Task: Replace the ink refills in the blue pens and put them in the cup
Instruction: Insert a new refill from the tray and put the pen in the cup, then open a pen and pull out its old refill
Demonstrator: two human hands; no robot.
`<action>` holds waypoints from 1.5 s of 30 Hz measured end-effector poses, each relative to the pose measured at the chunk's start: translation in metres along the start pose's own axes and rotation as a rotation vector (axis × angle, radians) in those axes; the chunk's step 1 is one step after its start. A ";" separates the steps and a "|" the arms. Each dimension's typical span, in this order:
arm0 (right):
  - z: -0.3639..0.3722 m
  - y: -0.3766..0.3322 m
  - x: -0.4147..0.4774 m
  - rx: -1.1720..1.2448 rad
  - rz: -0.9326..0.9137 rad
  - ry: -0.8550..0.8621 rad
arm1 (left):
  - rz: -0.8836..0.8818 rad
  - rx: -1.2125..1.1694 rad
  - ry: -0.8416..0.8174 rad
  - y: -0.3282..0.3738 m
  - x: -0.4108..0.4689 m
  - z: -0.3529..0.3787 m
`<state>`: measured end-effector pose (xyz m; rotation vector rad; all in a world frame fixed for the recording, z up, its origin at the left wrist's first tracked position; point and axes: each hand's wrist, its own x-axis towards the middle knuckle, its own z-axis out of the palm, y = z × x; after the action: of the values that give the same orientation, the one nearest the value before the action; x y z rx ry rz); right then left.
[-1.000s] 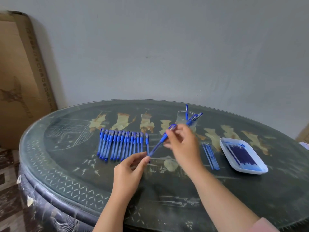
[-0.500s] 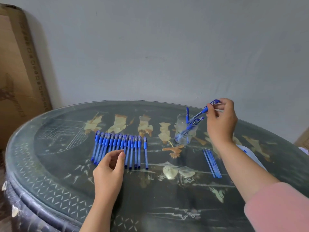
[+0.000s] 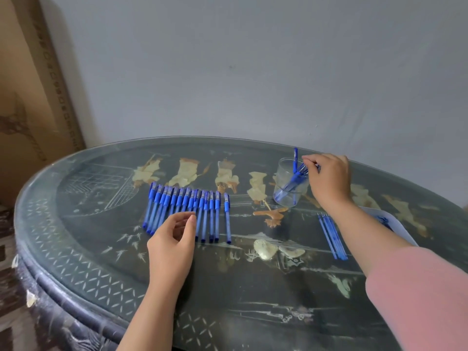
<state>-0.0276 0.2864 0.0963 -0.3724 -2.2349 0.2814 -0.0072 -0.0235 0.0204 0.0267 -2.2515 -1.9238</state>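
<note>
A clear plastic cup [image 3: 285, 192] stands on the dark glass-topped table [image 3: 101, 249] at the back right, with several blue pens leaning inside it. My right hand [image 3: 329, 178] is at the cup's rim and pinches the top of one blue pen [image 3: 300, 174] whose lower end is inside the cup. A row of several capped blue pens [image 3: 184, 211] lies side by side left of centre. My left hand [image 3: 174, 239] hovers over the near ends of that row, fingers loosely curled, holding nothing. A few loose blue refills [image 3: 331, 234] lie right of centre.
A white tray [image 3: 402, 229] with blue refills sits at the right, mostly hidden behind my right forearm. A cardboard sheet [image 3: 30, 97] leans against the wall at the left. The table's curved edge runs along the near left.
My right hand carried the pen from the table's middle to the cup and lowered it in. My left hand let go of that pen and drew back to the row.
</note>
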 end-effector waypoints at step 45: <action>0.001 -0.060 -0.139 0.121 0.229 -0.360 | 0.194 0.157 -0.085 0.000 -0.009 0.000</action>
<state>0.0457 0.1809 0.0168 -0.5483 -2.5111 0.6464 0.0016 -0.0222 0.0192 -0.2478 -2.3567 -1.6779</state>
